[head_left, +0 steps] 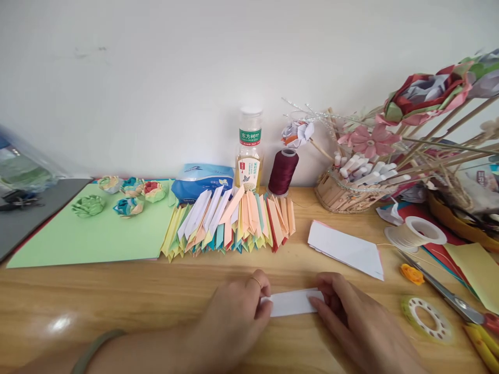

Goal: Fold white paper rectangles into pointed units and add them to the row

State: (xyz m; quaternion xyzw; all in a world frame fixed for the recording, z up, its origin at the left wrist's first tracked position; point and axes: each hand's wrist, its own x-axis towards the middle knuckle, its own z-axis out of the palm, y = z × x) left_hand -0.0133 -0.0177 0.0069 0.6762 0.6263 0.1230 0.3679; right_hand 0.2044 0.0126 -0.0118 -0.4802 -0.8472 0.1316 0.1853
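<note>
- The left hand [237, 317] reaches in from the near edge, its forearm cut off there beside a grey-green band [97, 349]; its grip is closed on the left end of a narrow white paper strip [292, 303], and the thumb and fingers hide that end.
- The right hand [353, 322], wrist out of view, has its grip closed on the strip's right end; most fingertips are hidden behind the thumb and palm.
- The strip lies low over the wooden counter [156, 306]; whether it touches the wood cannot be told.
- Near right, the red-handled metal scissors [454, 301] and some yellow objects [483, 345] are cut off.
- Beyond the hands, folded coloured paper pieces [234, 221] overlap too closely to count and hide the base of the clear labelled bottle [249, 156].
- Far right, long-stemmed paper flowers [427, 93] run out of view.
- Far left, a small black object [19, 198] is too blurred to identify.
</note>
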